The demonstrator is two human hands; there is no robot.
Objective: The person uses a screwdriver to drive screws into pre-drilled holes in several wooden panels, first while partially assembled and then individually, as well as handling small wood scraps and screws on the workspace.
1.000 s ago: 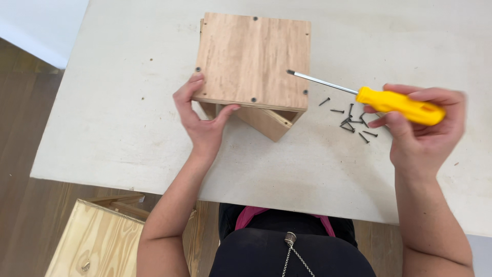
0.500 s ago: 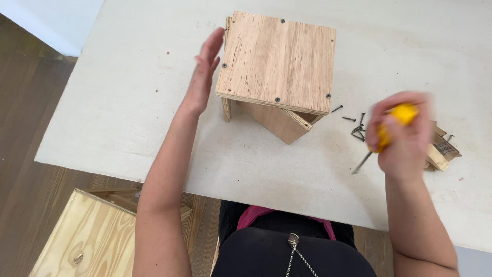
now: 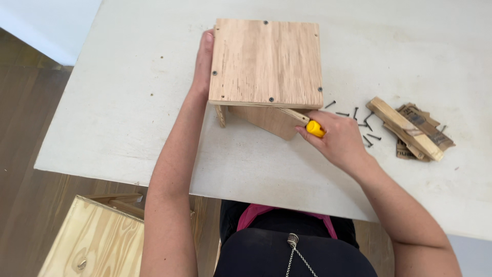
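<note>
A plywood box (image 3: 266, 64) with screws in its top panel stands on the white table (image 3: 128, 102). My left hand (image 3: 204, 61) lies flat against the box's left side, fingers straight. My right hand (image 3: 335, 138) is closed around a yellow-handled screwdriver (image 3: 315, 129), whose handle end pokes out towards the box's near right corner; the shaft is hidden in my hand. Several dark screws (image 3: 359, 123) lie loose just right of that hand.
A small stack of wood scraps (image 3: 410, 128) rests at the right of the table. Below the table's near edge, at lower left, a pale plywood piece (image 3: 92, 241) sits on the wooden floor.
My left hand slid from the box's near corner up along its left side. My right hand turned the screwdriver over and brought it in to the box's near right corner.
</note>
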